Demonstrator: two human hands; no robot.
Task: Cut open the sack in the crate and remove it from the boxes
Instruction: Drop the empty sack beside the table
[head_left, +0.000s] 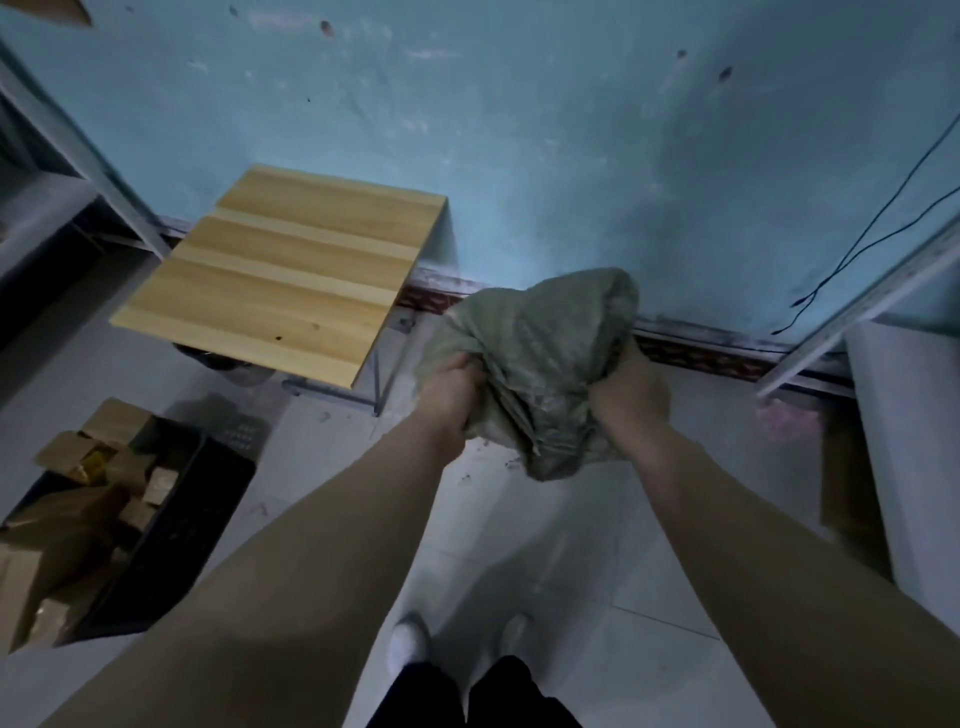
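Observation:
A crumpled grey-green woven sack hangs in the air in front of me, above the tiled floor and well clear of the crate. My left hand grips its left side and my right hand grips its right side, bunching the cloth between them. The dark plastic crate stands on the floor at the lower left. Several brown cardboard boxes lie jumbled inside it.
A small wooden folding table stands against the blue wall, left of the sack. Metal shelving frames rise at the far left and far right. A black cable hangs on the wall. My feet are below.

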